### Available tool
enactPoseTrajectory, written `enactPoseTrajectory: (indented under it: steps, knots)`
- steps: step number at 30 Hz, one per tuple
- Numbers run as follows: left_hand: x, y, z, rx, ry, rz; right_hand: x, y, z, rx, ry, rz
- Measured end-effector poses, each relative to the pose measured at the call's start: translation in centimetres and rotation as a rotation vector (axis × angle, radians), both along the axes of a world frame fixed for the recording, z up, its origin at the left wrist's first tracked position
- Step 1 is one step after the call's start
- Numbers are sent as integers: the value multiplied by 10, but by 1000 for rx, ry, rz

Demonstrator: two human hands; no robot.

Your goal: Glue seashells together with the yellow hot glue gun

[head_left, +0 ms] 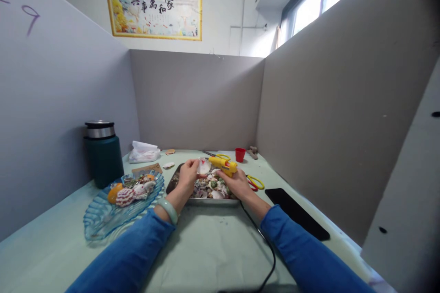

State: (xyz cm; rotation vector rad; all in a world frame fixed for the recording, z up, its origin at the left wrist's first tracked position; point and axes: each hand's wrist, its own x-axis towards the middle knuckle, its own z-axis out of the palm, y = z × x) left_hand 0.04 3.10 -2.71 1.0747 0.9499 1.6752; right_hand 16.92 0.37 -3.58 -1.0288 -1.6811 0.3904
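Note:
Pinched in the fingers of my left hand (189, 176) is a pale, flat seashell (204, 165) with a small red mark on it. My right hand (237, 185) is closed round a yellow hot glue gun (223, 164), whose nozzle points left at the shell. Whether the nozzle touches the shell, I cannot tell. Both hands are above a metal tray (213, 202) filled with many small shells (215, 187). A black cord (266, 242) runs from near the glue gun down to the front edge of the table.
On the left are a blue glass dish (99, 222) with shells and ornaments, a dark green bottle (105, 158) and a tissue pack (144, 152). Scissors (256, 182), a red cup (239, 154) and a black phone-like slab (297, 213) lie right. Partitions (195, 100) enclose the table.

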Motion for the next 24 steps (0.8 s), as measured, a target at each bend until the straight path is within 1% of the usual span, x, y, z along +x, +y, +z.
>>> enactPoseTrajectory:
  steps: [3, 9, 13, 17, 20, 22, 24]
  knots:
    - [0, 1, -2, 24, 18, -12, -1, -1, 1, -3, 10, -5]
    - [1, 0, -3, 65, 92, -31, -2, -4, 3, 15, 34, 37]
    - [1, -2, -2, 78, 120, -35, -1, -4, 3, 7, 18, 25]
    - [1, -2, -2, 63, 95, -59, -1, -4, 3, 6, 21, 27]
    - [0, -3, -1, 39, 52, -44, -1, -5, 4, 9, 21, 14]
    - [0, -3, 0, 28, 30, -32, 0, -4, 4, 11, 57, 2]
    - [0, -3, 0, 22, 27, -35, 0, -1, 3, -21, 140, -35]
